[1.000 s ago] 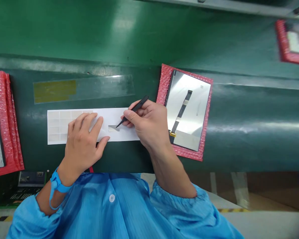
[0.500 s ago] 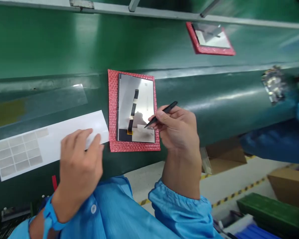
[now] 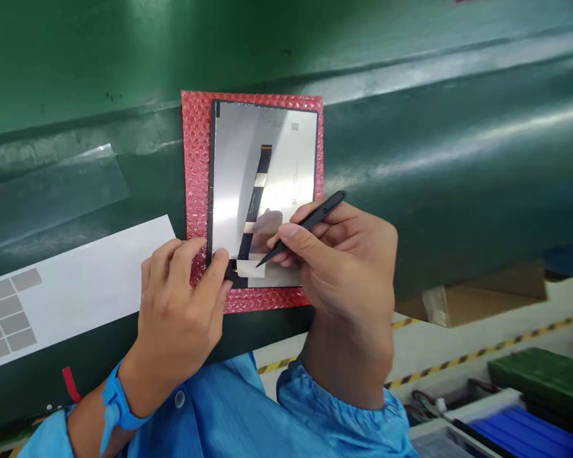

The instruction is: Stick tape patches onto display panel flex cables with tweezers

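Observation:
A display panel with a silvery back lies on a red bubble-wrap pouch. A dark flex cable runs along it. My right hand grips slim black tweezers, pointed down and left. Their tip meets a small pale rectangular sticker over the cable's lower end; whether it is stuck down I cannot tell. At the panel's lower left corner rests my left hand, fingers apart, thumb touching the panel's dark edge. Beside that hand is a white sheet with grey rectangular stickers.
A clear plastic strip lies on the green mat, left of the pouch. Below the bench edge are a cardboard box, a green case and blue items on the right.
My left hand has moved right from the white sheet to the panel's corner. The tweezers and sticker have shifted left to the cable's lower end. The view has moved closer.

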`<state>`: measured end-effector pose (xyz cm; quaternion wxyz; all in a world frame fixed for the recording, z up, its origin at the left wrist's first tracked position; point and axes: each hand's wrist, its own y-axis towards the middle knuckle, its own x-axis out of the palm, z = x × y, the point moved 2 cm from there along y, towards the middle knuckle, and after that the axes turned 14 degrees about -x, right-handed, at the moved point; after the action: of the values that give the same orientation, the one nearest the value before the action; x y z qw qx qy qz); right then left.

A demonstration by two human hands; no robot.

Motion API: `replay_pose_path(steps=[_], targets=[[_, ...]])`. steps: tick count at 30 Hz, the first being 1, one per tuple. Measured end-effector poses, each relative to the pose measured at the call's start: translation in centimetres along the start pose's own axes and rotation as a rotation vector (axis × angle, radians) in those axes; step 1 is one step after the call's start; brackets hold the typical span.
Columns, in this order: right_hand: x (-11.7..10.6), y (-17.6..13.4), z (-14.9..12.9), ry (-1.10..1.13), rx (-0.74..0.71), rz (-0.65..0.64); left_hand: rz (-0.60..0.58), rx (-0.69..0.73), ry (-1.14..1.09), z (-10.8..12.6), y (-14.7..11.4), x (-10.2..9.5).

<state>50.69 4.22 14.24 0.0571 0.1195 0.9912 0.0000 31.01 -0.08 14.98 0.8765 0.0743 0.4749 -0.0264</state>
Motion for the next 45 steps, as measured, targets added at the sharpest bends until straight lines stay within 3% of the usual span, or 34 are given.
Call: replay_pose_path(steps=[20,45], targets=[[0.07,-0.70,-0.25,-0.116,-0.029,-0.012,-0.026,-0.007,-0.014,0.38,0.24,-0.34],[0.24,-0.60,-0.15,-0.046,0.011,0.004,-0.041,0.048,-0.009,0.79,0.17,-0.24]])
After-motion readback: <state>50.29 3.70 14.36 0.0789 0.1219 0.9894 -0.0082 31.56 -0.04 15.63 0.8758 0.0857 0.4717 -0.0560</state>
